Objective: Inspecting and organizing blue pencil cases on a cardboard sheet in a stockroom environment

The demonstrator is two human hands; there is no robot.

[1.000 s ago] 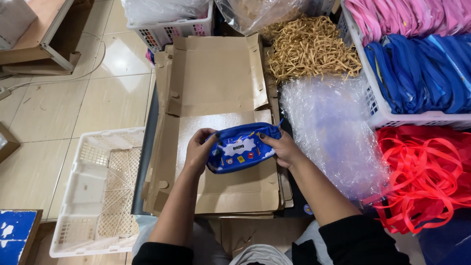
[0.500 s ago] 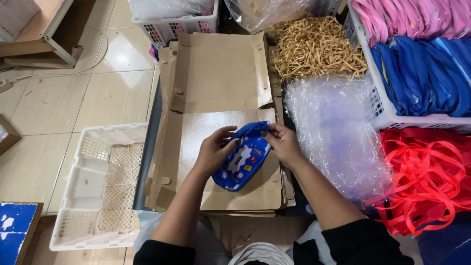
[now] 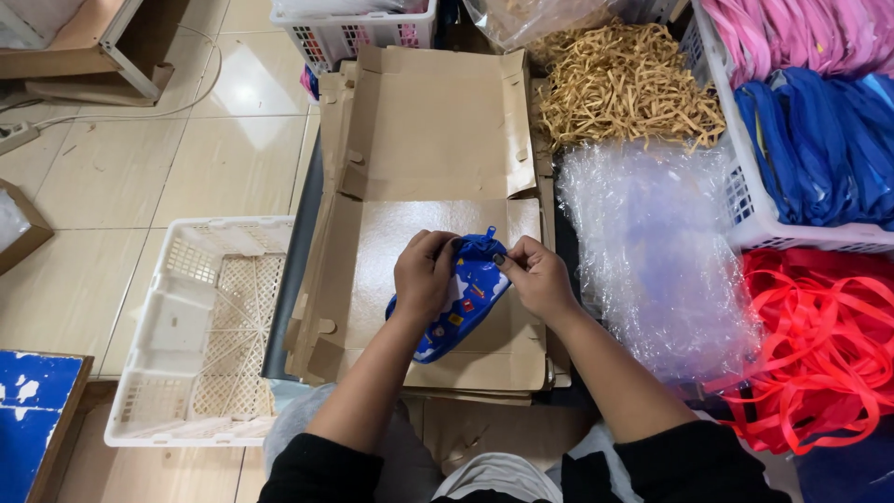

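Black sleeves, grey trousers, bare forearms

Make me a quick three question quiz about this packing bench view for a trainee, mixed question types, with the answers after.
1. True or false: both hands grip the blue pouch.
2. What does the pouch rest over? A) flattened cardboard B) white crate C) red ribbons
3. Fill in: the heap of tan bands lies beyond the clear ____ wrap.

Key: 1 true, with the left hand and right hand at its upper end; 2 A; 3 bubble.
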